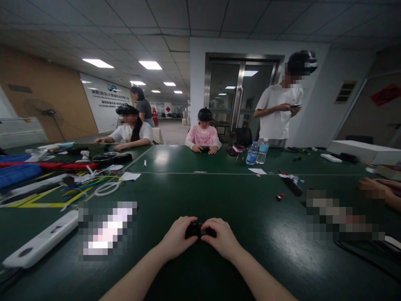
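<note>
A small black object [197, 230] is held low over or on the green table [200, 196], near the bottom centre of the head view. My left hand [179, 237] grips its left end between thumb and fingers. Around its right end are the curled thumb and fingers of my right hand [222, 238]. The object's middle shows between the two hands; its ends are hidden by my fingers, and its exact kind is too dark to tell.
At left lie a white power strip [44, 240], a pixelated bright item [109, 230], cables [108, 189] and blue trays [19, 173]. Two bottles [262, 151] stand at the back right. Another person's hand [380, 192] is at the right edge. Several people are around the table.
</note>
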{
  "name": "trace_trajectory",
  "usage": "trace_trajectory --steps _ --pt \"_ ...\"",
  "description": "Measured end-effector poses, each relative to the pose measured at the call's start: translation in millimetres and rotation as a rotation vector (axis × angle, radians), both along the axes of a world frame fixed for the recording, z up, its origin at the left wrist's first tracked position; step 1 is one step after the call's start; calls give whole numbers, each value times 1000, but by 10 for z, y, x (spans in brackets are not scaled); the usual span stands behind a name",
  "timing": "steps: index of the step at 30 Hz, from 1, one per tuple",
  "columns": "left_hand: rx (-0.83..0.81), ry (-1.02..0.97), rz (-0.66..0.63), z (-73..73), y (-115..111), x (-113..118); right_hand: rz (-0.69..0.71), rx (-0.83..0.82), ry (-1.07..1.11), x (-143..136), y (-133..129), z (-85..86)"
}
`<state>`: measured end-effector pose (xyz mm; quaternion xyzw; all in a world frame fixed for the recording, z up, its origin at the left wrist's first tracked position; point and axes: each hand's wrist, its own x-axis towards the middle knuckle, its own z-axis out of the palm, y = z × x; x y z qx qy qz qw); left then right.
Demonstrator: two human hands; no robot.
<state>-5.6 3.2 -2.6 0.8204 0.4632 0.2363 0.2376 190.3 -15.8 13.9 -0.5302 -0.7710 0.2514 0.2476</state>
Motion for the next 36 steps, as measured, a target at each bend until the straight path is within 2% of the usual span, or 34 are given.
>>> trace_trajectory --steps 7,19,29,36 --pt "-44 46 4 58 -9 18 -22 -37 2 -5 23 -31" --pt "-19 0 -10 -31 18 6 14 27 35 -19 -16 -12" --pt "-76 -23 17 12 18 -2 -27 7 263 44 18 -44" --pt "-109 -34 16 12 21 -17 -103 -33 361 143 -12 60"
